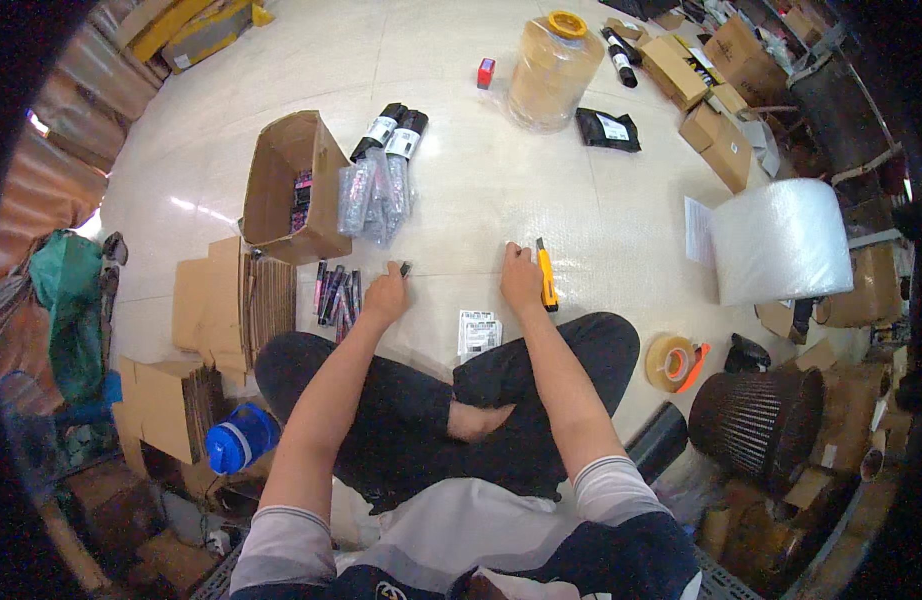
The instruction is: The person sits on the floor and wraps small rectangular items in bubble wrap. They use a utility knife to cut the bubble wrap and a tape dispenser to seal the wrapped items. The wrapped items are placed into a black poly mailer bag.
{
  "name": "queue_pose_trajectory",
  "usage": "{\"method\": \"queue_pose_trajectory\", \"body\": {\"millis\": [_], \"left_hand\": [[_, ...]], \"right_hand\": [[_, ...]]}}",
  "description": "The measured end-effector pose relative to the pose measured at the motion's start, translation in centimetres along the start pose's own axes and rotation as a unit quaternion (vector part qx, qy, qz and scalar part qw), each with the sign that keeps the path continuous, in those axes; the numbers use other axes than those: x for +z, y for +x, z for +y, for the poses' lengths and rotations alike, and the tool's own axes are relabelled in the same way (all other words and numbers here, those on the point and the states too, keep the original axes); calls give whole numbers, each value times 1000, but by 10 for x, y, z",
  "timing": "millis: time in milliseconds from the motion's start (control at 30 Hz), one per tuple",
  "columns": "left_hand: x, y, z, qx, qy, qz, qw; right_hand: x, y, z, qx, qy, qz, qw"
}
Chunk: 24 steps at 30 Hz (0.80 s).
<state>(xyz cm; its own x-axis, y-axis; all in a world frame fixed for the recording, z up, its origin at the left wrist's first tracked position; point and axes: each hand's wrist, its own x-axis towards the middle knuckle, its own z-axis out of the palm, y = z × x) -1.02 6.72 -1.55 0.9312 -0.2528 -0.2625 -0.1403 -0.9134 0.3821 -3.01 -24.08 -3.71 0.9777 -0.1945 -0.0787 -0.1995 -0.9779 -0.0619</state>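
Note:
My left hand [387, 294] is closed on a small dark object [405, 268], mostly hidden by the fingers. To its left, several slim dark and pink packages [339, 294] lie on the floor. My right hand [521, 279] is curled on the floor, fingertips together; whether it pinches anything is unclear. A yellow utility knife [546, 276] lies just right of it. Clear bubble wrap [581, 217] appears spread flat beyond the hands. Printed labels [480, 335] lie between my forearms, near the crossed legs. Bubble-wrapped bundles [371, 195] lie beside an open cardboard box [322, 187].
A large film roll [555, 75], a black parcel [608, 130] and a red box [486, 73] stand or lie ahead. On the right are a bubble wrap roll [783, 241] and a tape roll [669, 363]; on the left, stacked flat cardboard [270, 307] and a blue jug [242, 439].

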Motion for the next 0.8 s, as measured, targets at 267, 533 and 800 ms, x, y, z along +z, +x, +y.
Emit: {"method": "queue_pose_trajectory", "body": {"millis": [267, 533, 800], "left_hand": [[-4, 30, 36, -59, -454, -73, 886], [-30, 31, 35, -92, -587, -110, 796], [19, 47, 103, 180, -201, 38, 962]], "right_hand": [[-8, 36, -32, -47, 313, -70, 946], [-4, 12, -110, -54, 287, -25, 956], [-40, -6, -49, 50, 192, -71, 978]]}}
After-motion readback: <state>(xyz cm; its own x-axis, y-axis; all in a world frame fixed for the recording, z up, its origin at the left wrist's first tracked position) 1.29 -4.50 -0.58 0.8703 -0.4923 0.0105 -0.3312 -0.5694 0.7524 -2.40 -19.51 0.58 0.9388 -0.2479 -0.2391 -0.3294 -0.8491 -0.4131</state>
